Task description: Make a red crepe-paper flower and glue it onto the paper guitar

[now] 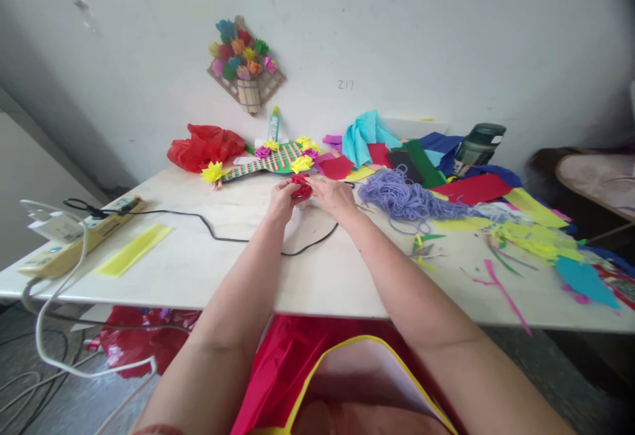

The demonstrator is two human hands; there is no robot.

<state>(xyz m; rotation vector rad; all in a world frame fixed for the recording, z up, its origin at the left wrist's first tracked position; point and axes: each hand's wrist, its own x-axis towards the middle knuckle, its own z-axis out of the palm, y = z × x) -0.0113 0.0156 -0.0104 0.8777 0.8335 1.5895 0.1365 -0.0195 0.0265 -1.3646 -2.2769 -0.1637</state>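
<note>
Both hands, left (282,201) and right (333,197), apparently pinch red flower (300,186).

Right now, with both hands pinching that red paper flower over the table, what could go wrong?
The red paper flower is small and held only between the left hand and right hand; a hard squeeze could crush its folds. The black cable loops on the table right under the wrists, so a forearm might snag it and tug the power strip. The purple yarn lies close to the right hand and could catch.
</note>
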